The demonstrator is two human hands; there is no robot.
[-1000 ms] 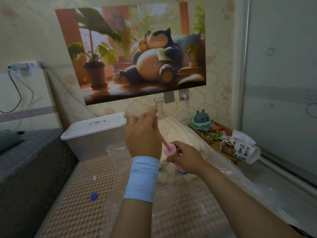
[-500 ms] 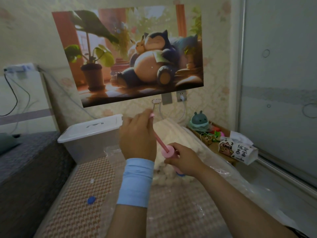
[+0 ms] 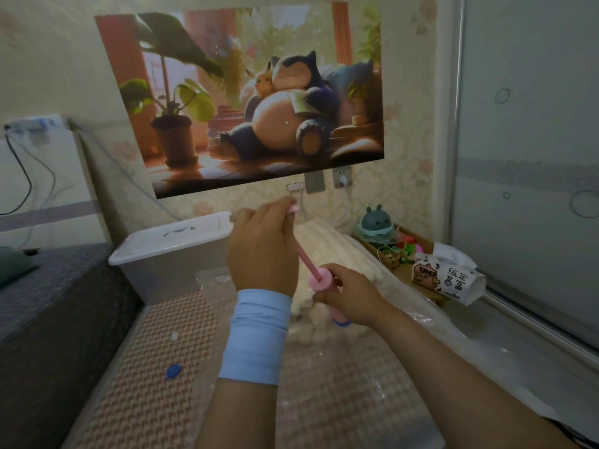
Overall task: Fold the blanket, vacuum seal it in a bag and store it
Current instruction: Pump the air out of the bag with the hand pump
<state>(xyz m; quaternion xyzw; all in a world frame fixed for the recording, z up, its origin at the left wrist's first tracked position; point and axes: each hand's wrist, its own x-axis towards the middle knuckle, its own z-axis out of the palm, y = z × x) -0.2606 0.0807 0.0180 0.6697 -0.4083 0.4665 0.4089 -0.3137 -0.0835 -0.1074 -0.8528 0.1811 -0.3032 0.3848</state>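
While your left hand [image 3: 262,254] curls round the pink handle [image 3: 293,209] at the top of the rod [image 3: 306,259], your right hand [image 3: 351,298] wraps the pump barrel [image 3: 322,282] lower down and closer to you. Its fingers are closed about the barrel, so only the pink top cap and a bit of the foot show.

What matters is the line between the two hands. The rod leaves the barrel cap and slants up and away to the left, toward the wall, so the pump's long axis leans instead of standing straight over the bag.

The barrel's blue foot [image 3: 342,323] sits on the clear vacuum bag [image 3: 214,283], over the cream fluffy blanket [image 3: 319,241]. The blanket lies inside the bag on the patterned mat [image 3: 146,400] and reaches from under your hands toward the wall. Whether the foot is seated square on a valve you cannot tell — your right hand hides it.

With the rod standing well out of the barrel, the next stroke looks to be a push. It should travel along that slant, from left hand toward right, not straight down, or the barrel may tip off its seat. Your right hand is nearer the bag and does the bracing; the left does the travelling.

A lidded storage box [image 3: 175,251] sits just beyond your left hand.
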